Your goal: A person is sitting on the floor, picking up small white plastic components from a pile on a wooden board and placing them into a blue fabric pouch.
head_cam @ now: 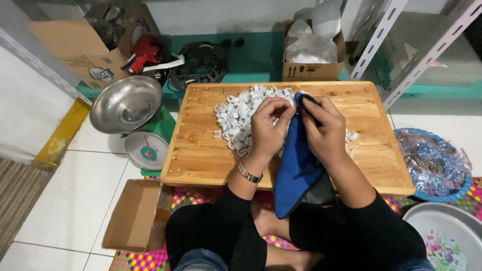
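Nearest you, your black-sleeved knees sit folded over a bright woven plastic mat point(143, 261), with an open brown cardboard box point(135, 216) at eight o'clock and a pale plastic basin with a floral print point(444, 236) at four o'clock. Just beyond, a blue fabric pouch point(296, 165) hangs from your hands over the near edge of the low wooden tabletop point(201, 150). Your right hand point(324, 128) is pinched shut on the pouch's upper rim, holding it up; your left hand point(268, 125), a metal bracelet at the wrist, is bunched at the pouch's mouth with its fingertips together, touching the right, though you cannot tell what it grips. Directly behind your left hand lies the heap of small white plastic clips point(236, 115), spread toward eleven o'clock. At three o'clock sits a blue tray of shiny wrapped pieces point(434, 165). At ten o'clock a steel bowl rests on a green dial scale point(148, 148). Farthest, at twelve, stands a cardboard box of clear bags point(311, 55).
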